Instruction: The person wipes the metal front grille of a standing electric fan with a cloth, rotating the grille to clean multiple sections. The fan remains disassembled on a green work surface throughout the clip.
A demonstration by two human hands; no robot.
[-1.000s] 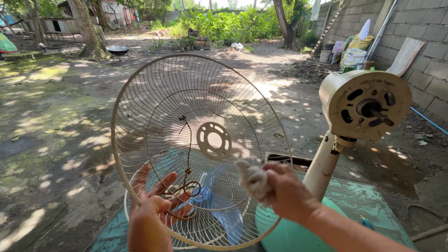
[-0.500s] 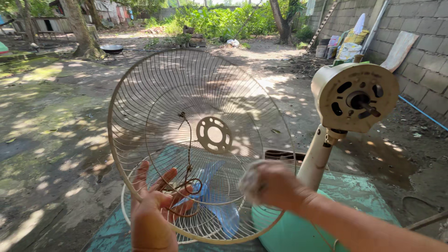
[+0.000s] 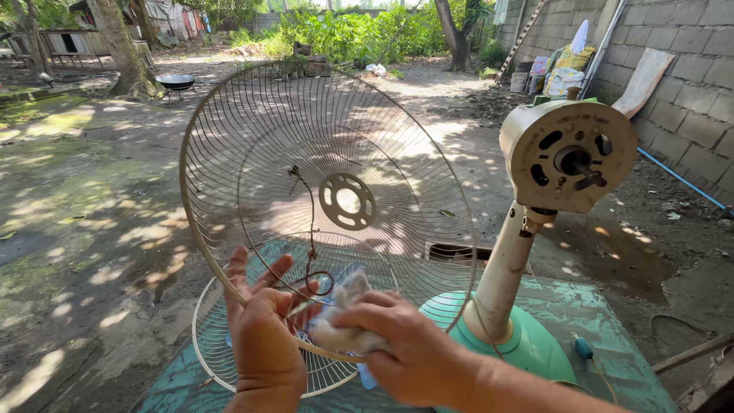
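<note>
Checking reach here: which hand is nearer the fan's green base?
Right. The right hand, holding a cloth, sits just left of the green base; the left hand is farther left, behind the wire guard.

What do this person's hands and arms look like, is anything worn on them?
Both are bare. The left hand shows no glove, ring or watch, and neither does the right hand. The right forearm is uncovered, with no sleeve in view. The left wrist is cut off at the frame edge.
</note>
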